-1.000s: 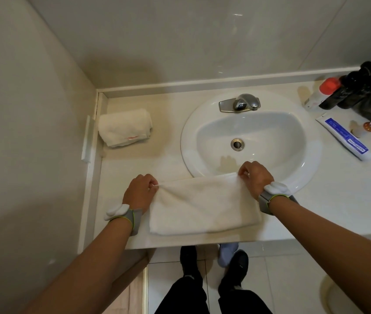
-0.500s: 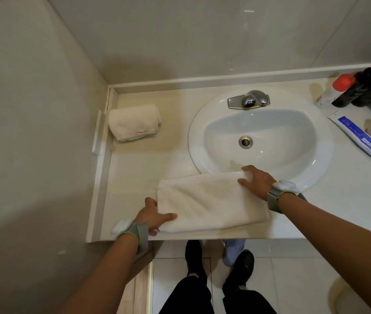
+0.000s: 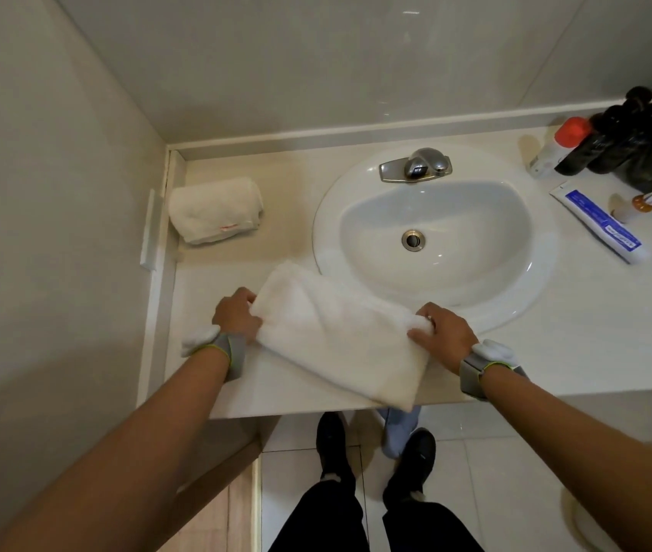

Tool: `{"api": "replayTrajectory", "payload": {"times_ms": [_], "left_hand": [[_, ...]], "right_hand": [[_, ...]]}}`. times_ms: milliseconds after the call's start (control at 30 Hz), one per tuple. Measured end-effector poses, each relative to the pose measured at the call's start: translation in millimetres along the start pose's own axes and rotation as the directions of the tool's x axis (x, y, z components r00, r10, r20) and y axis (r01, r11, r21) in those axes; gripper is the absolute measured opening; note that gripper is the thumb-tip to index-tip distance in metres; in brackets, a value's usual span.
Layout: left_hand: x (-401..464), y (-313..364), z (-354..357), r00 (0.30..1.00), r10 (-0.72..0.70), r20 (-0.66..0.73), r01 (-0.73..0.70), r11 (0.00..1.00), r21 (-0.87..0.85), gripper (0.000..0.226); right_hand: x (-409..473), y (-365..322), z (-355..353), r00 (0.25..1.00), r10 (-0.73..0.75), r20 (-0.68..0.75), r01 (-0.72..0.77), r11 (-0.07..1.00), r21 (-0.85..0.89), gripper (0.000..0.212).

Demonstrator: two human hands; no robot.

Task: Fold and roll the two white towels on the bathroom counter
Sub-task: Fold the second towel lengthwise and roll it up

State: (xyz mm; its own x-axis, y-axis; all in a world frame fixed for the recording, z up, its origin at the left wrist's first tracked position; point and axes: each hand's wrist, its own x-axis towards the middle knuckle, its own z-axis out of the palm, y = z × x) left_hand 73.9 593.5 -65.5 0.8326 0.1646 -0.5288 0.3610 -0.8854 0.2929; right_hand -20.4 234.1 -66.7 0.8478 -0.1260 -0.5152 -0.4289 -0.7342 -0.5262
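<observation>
A folded white towel [image 3: 336,336] lies slanted across the front of the counter [image 3: 276,217], its far corner at the sink's rim and its near corner at the counter's edge. My left hand [image 3: 236,316] grips its left end. My right hand [image 3: 442,336] pinches its right edge with the fingers curled into the cloth. A second white towel [image 3: 215,209], rolled up, rests in the back left corner against the wall.
The white sink [image 3: 436,229] with a chrome faucet [image 3: 416,167] fills the counter's middle. At the right stand dark bottles [image 3: 635,141], a red-capped bottle [image 3: 559,147] and a toothpaste tube [image 3: 599,223]. A wall closes the left side.
The towel has turned from lying square with the counter's edge to lying on a slant. My left hand moved up to its left end, and my right hand went from flat on it to pinching it.
</observation>
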Motion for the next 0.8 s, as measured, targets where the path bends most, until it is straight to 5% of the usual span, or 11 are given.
{"api": "replayTrajectory", "payload": {"times_ms": [233, 433, 667, 800], "left_hand": [[56.4, 57.1, -35.4, 0.921, 0.322, -0.22, -0.286, 0.941, 0.178, 0.026], [76.5, 79.2, -30.9, 0.835, 0.501, -0.226, -0.461, 0.863, 0.207, 0.024], [33.6, 54.9, -11.1, 0.822, 0.448, -0.351, -0.484, 0.875, -0.015, 0.064], [-32.5, 15.7, 17.9, 0.951, 0.231, -0.206, -0.293, 0.888, -0.354, 0.064]], "right_hand": [[-60.1, -10.3, 70.5, 0.984, 0.052, 0.168, -0.063, 0.996, 0.064, 0.03], [-79.1, -26.3, 115.0, 0.976, -0.002, 0.219, -0.017, 0.996, 0.084, 0.041], [-81.1, -22.1, 108.3, 0.991, 0.016, 0.135, -0.039, 0.985, 0.168, 0.021], [-86.3, -27.1, 101.3, 0.995, -0.074, -0.066, 0.08, 0.993, 0.091, 0.03]]}}
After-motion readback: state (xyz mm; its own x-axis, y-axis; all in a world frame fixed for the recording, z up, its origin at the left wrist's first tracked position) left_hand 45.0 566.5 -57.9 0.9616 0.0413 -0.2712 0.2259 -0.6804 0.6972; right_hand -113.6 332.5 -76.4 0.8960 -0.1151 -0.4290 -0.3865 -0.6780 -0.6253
